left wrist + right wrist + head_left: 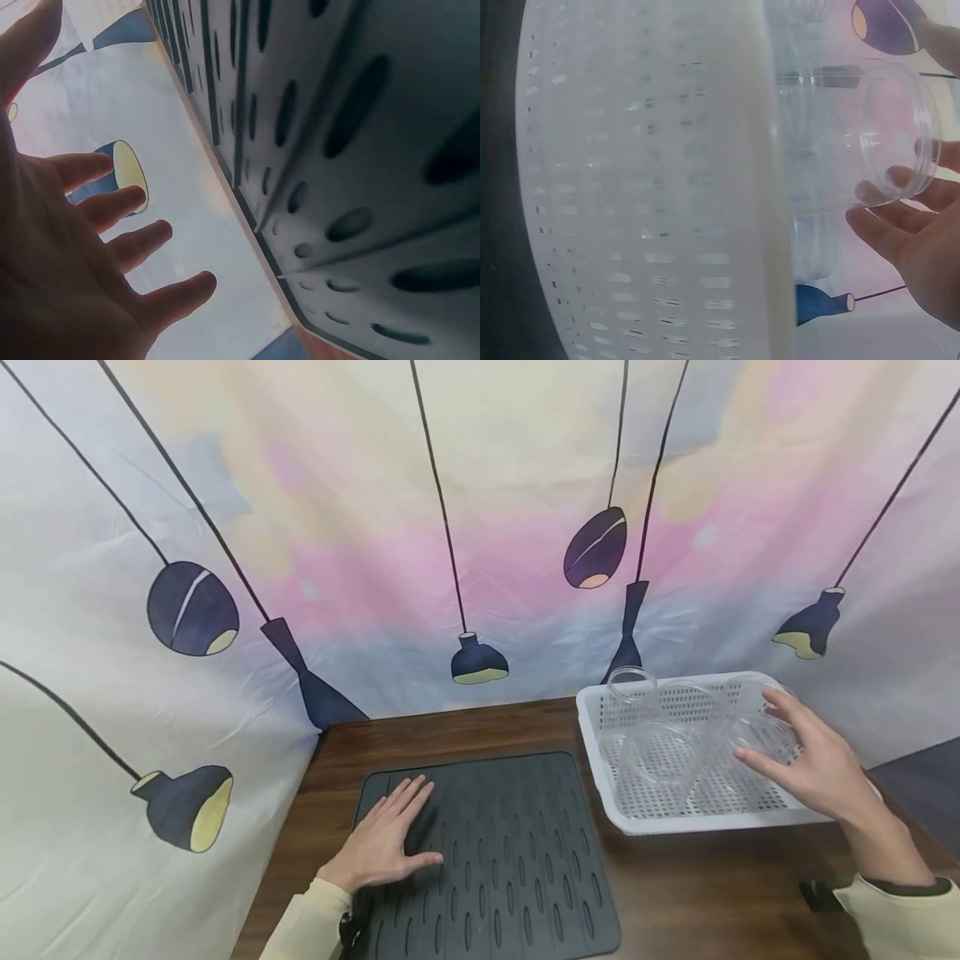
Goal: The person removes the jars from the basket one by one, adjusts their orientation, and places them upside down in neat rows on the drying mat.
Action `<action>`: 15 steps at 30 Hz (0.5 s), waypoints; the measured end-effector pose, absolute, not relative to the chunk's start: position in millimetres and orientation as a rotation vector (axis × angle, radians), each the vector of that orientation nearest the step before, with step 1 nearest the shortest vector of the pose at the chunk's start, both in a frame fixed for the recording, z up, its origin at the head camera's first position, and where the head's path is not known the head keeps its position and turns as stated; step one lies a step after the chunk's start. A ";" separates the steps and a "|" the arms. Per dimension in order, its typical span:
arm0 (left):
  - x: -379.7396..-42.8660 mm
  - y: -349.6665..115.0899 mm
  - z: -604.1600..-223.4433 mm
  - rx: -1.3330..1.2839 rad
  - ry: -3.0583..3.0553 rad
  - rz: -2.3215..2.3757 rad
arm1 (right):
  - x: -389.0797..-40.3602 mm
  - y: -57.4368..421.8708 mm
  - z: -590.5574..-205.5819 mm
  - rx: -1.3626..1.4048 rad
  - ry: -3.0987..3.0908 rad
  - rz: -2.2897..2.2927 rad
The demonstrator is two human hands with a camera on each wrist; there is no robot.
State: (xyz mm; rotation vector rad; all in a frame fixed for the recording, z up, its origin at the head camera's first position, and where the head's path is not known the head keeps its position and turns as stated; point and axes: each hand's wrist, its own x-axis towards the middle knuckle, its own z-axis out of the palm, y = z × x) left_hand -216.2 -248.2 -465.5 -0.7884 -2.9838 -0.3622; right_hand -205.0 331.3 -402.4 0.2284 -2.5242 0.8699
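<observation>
A white perforated plastic basket (611,806) on the right side of the table holds several clear plastic jars (663,756). My right hand (821,764) is over the basket's right part, thumb and fingers spread around the rim of one clear jar (840,142). In the right wrist view the fingertips are right at that jar's rim, while the thumb stands apart from it. My left hand (386,839) is over the left part of a dark grey ridged mat (517,827), fingers stretched out and holding nothing. The left wrist view shows its palm (67,270) beside the mat's slotted surface.
Mat and basket rest side by side on a dark wooden table (675,885). Behind the table hangs a pastel cloth (360,543) printed with dark lamps. A small black object (821,896) lies near the right sleeve.
</observation>
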 end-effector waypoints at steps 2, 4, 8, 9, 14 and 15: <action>-212.7 -251.4 -467.3 -0.782 -2.996 -0.370 | -205.1 331.9 -405.0 0.203 -2.511 0.888; -209.7 -254.7 -468.7 -0.770 -3.002 -0.376 | -205.1 332.4 -406.6 0.178 -2.504 0.889; -204.5 -261.7 -471.5 -0.744 -3.013 -0.372 | -206.5 332.4 -407.7 0.152 -2.509 0.909; -203.4 -263.3 -472.7 -0.742 -3.016 -0.367 | -206.6 332.2 -407.9 0.144 -2.514 0.917; -197.3 -268.3 -476.8 -0.760 -3.010 -0.366 | -207.3 330.7 -411.7 0.126 -2.527 0.974; -195.7 -269.0 -477.5 -0.765 -3.007 -0.369 | -207.3 330.6 -413.2 0.123 -2.530 0.984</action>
